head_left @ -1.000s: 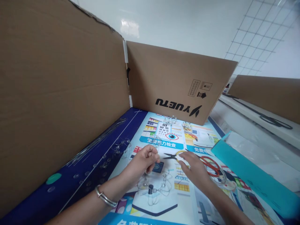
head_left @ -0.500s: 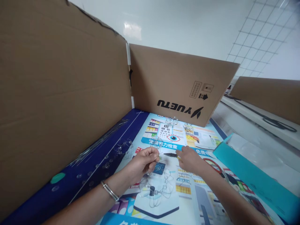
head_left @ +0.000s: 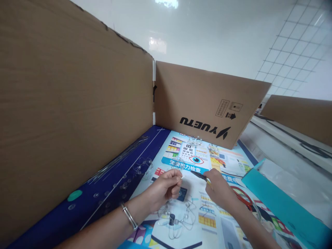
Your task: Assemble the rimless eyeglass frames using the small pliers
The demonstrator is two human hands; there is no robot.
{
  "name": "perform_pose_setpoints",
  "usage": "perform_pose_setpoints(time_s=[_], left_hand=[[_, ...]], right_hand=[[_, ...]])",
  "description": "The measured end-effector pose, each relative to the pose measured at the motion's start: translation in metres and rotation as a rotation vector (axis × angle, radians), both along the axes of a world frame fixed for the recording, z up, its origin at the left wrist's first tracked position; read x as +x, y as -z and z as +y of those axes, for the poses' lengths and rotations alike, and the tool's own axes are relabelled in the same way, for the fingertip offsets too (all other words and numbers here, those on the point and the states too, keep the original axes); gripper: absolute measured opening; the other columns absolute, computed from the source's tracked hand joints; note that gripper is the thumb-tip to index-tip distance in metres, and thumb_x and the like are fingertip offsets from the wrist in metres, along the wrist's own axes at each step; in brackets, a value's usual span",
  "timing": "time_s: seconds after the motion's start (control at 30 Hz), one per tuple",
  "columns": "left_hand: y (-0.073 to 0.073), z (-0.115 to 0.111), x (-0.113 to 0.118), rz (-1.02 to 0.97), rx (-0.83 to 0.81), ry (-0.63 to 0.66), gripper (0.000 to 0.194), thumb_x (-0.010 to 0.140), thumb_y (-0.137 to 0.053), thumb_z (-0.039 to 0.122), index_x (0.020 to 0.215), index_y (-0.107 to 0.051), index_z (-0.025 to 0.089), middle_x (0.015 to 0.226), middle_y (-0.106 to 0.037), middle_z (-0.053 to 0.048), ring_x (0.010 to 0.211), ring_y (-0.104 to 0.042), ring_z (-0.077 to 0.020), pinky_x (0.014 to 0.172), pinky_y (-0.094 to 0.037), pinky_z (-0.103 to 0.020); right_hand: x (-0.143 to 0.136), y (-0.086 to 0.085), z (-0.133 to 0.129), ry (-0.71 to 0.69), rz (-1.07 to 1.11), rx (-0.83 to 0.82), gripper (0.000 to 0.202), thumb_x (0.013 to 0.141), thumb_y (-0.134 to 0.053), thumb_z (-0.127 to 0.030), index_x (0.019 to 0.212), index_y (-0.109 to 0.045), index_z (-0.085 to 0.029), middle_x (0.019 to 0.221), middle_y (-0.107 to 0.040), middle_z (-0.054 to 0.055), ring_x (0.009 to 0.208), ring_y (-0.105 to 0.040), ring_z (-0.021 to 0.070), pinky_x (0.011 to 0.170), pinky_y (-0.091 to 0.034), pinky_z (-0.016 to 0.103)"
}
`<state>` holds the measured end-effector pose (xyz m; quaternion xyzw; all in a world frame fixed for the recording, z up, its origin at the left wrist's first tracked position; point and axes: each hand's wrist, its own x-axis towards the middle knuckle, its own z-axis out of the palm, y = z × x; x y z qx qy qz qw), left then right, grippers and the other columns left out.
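My left hand (head_left: 169,185) is closed in a pinch, and a thin pale end, like a piece of wire, sticks out from its fingertips. My right hand (head_left: 216,185) grips a pair of pliers (head_left: 199,175) with dark narrow jaws and a yellowish handle. The jaws point left toward the pinched piece, a short gap away from it. Below my hands lies a looped wire piece with clear beads (head_left: 185,216), around a small black cylinder (head_left: 172,219). Another beaded wire piece (head_left: 142,166) rests left of my left hand.
Thin wires (head_left: 119,159) lie along the tall cardboard wall (head_left: 77,103) on the left. Loose clear beads and a green piece (head_left: 75,195) are on the blue strip. More beaded wire pieces (head_left: 195,141) stand at the back. Red-handled scissors (head_left: 242,195) and a teal box (head_left: 282,204) are on the right.
The view has shifted, so everything sits a little lower and further right. The pliers' tip has drawn slightly away from my left fingertips and tilts more downward toward my right hand.
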<state>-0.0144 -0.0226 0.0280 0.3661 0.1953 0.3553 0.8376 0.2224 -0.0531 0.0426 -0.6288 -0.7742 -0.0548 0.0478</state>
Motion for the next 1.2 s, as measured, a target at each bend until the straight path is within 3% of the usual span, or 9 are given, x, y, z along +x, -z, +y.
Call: perform_pose_setpoints(time_s=[0.13, 0.33, 0.63, 0.77, 0.9, 1.03, 1.2], left_hand=[[0.000, -0.006, 0.003, -0.069, -0.086, 0.043, 0.014, 0.076, -0.060, 0.018, 0.079, -0.046, 0.016, 0.062, -0.040, 0.005, 0.044, -0.031, -0.0024, 0.043, -0.023, -0.016], [-0.001, -0.014, 0.006, -0.113, -0.153, 0.135, 0.013, 0.076, -0.058, 0.015, 0.080, -0.046, 0.016, 0.062, -0.040, 0.004, 0.043, -0.029, -0.0016, 0.042, -0.019, -0.016], [0.009, -0.015, 0.008, -0.086, -0.165, 0.182, 0.013, 0.076, -0.058, 0.015, 0.084, -0.048, 0.017, 0.066, -0.047, 0.003, 0.043, -0.035, -0.0026, 0.041, -0.024, -0.015], [0.008, -0.013, 0.008, -0.002, -0.043, 0.102, 0.012, 0.082, -0.056, 0.025, 0.082, -0.050, 0.015, 0.075, -0.056, -0.002, 0.045, -0.043, -0.0039, 0.043, -0.031, -0.017], [0.000, -0.013, 0.008, 0.084, 0.102, 0.002, 0.020, 0.081, -0.058, 0.031, 0.087, -0.055, 0.013, 0.084, -0.060, -0.006, 0.055, -0.052, -0.0071, 0.051, -0.038, -0.019], [0.002, -0.016, 0.012, 0.199, 0.201, -0.099, 0.021, 0.077, -0.062, 0.030, 0.088, -0.059, 0.013, 0.069, -0.059, -0.003, 0.056, -0.050, -0.0079, 0.055, -0.037, -0.019], [0.008, -0.023, 0.017, 0.270, 0.190, -0.265, 0.023, 0.077, -0.062, 0.031, 0.088, -0.060, 0.012, 0.061, -0.056, -0.001, 0.055, -0.048, -0.0080, 0.055, -0.037, -0.019]], right_hand=[[-0.010, -0.002, -0.025, -0.060, 0.278, -0.001, 0.017, 0.083, -0.045, -0.032, 0.094, -0.052, -0.022, 0.094, -0.049, 0.007, 0.089, -0.048, 0.0207, 0.075, -0.040, 0.033], [-0.024, 0.002, -0.037, -0.110, 0.432, -0.022, 0.013, 0.083, -0.046, -0.033, 0.090, -0.051, -0.023, 0.091, -0.050, 0.006, 0.085, -0.049, 0.0196, 0.072, -0.042, 0.033], [-0.021, 0.015, -0.036, -0.065, 0.408, -0.096, 0.020, 0.084, -0.045, -0.041, 0.087, -0.055, -0.024, 0.083, -0.056, 0.003, 0.076, -0.053, 0.0177, 0.066, -0.039, 0.029], [-0.017, 0.010, -0.036, 0.000, 0.368, -0.091, 0.024, 0.084, -0.043, -0.045, 0.087, -0.056, -0.025, 0.084, -0.059, 0.003, 0.076, -0.054, 0.0184, 0.064, -0.037, 0.028], [-0.017, 0.007, -0.034, 0.099, 0.422, -0.118, 0.027, 0.084, -0.042, -0.045, 0.072, -0.051, -0.023, 0.069, -0.057, 0.000, 0.064, -0.051, 0.0161, 0.056, -0.033, 0.026], [-0.021, 0.010, -0.034, 0.117, 0.561, -0.187, 0.028, 0.083, -0.043, -0.046, 0.067, -0.047, -0.023, 0.062, -0.054, -0.002, 0.058, -0.047, 0.0140, 0.051, -0.029, 0.024], [-0.032, 0.015, -0.038, 0.113, 0.715, -0.255, 0.031, 0.083, -0.041, -0.047, 0.065, -0.044, -0.022, 0.058, -0.049, -0.004, 0.057, -0.045, 0.0126, 0.051, -0.031, 0.023]])
